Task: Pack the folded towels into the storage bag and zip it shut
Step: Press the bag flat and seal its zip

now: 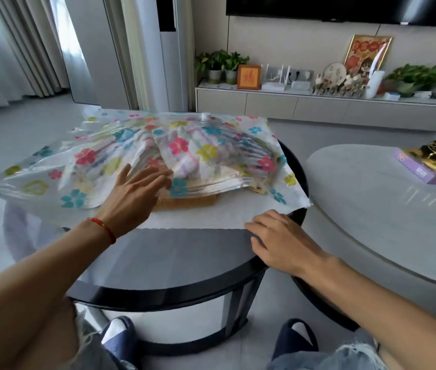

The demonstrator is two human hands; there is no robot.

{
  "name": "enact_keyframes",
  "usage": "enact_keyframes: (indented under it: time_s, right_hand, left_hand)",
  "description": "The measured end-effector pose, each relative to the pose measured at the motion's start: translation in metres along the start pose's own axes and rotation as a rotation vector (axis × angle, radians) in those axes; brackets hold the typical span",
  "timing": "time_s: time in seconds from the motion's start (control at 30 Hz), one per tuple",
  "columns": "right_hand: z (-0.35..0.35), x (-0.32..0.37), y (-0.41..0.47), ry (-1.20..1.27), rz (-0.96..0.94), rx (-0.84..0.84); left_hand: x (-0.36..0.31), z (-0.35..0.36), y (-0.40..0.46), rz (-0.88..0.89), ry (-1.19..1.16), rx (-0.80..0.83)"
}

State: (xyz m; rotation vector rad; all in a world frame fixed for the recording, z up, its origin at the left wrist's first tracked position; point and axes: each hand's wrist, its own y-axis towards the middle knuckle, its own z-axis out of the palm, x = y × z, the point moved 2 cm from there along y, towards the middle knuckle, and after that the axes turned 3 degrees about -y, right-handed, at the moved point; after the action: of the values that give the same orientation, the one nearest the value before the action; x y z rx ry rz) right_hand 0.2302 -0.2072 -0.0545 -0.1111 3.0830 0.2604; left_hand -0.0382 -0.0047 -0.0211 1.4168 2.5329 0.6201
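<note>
A person is sitting at a round black table point(174, 263) in the middle of the frame. A clear storage bag point(142, 153) printed with coloured flowers is lying across the far half of the table, its left end hanging past the table's edge. Striped folded towels point(192, 156) are showing through the plastic, bulging it upward at the centre of the frame. A brown towel point(187, 202) is sticking out at the bag's near opening, lying on the bag's white lower layer.

The left hand point(134, 196), with a red string on its wrist, is spreading its fingers open, reaching under the lifted upper layer of the bag near the brown towel. The right hand point(278, 241), at the lower right of the bag, is lying with loosely curled fingers, pressing on the near right corner of the white layer at the table's rim. The bag's opening is standing unzipped.

A grey table point(371, 209) is standing just beside on the right.
</note>
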Motion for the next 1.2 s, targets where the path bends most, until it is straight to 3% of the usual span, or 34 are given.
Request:
enact_keyframes:
  time_s: [0.13, 0.2, 0.27, 0.33, 0.4, 0.5, 0.63, 0.73, 0.8, 0.87, 1.07, 1.2]
  right_hand:
    - [-0.013, 0.003, 0.002, 0.073, -0.075, -0.165]
    - [-0.013, 0.018, 0.008, 0.069, -0.114, -0.212]
    - [-0.014, 0.031, 0.014, 0.065, -0.159, -0.291]
    - [-0.016, 0.038, 0.019, 0.055, -0.196, -0.372]
    - [-0.014, 0.047, 0.023, 0.065, -0.229, -0.393]
    - [-0.003, 0.063, 0.039, 0.102, -0.216, -0.294]
    - [0.011, 0.076, 0.071, 0.134, -0.116, -0.166]
    - [0.016, 0.091, 0.088, 0.128, -0.119, -0.213]
    - [0.018, 0.103, 0.097, 0.108, -0.120, -0.219]
    - [0.020, 0.110, 0.108, 0.069, -0.083, -0.210]
    - [0.027, 0.127, 0.139, -0.012, 0.084, -0.133]
    - [0.033, 0.123, 0.167, -0.040, 0.092, -0.078]
  left_hand:
    - [-0.018, -0.012, 0.001, -0.014, 0.054, -0.209]
    - [-0.032, -0.016, -0.005, 0.071, 0.076, -0.286]
    - [-0.054, -0.007, -0.018, 0.260, 0.023, -0.241]
    - [-0.075, 0.009, -0.028, 0.330, -0.071, -0.104]
    - [-0.080, 0.025, -0.030, 0.177, -0.126, -0.033]
    - [-0.071, 0.029, -0.026, -0.094, -0.173, -0.050]
    - [-0.067, 0.026, -0.031, -0.143, -0.219, -0.073]
    - [-0.057, 0.019, -0.036, -0.444, -0.574, -0.166]
    - [-0.047, 0.013, -0.030, -0.720, -1.006, -0.190]
    - [-0.036, 0.008, -0.021, -0.915, -1.345, -0.321]
    - [-0.031, -0.011, -0.010, -0.952, -1.409, -0.541]
    - [-0.031, -0.028, -0.011, -0.860, -1.577, -0.556]
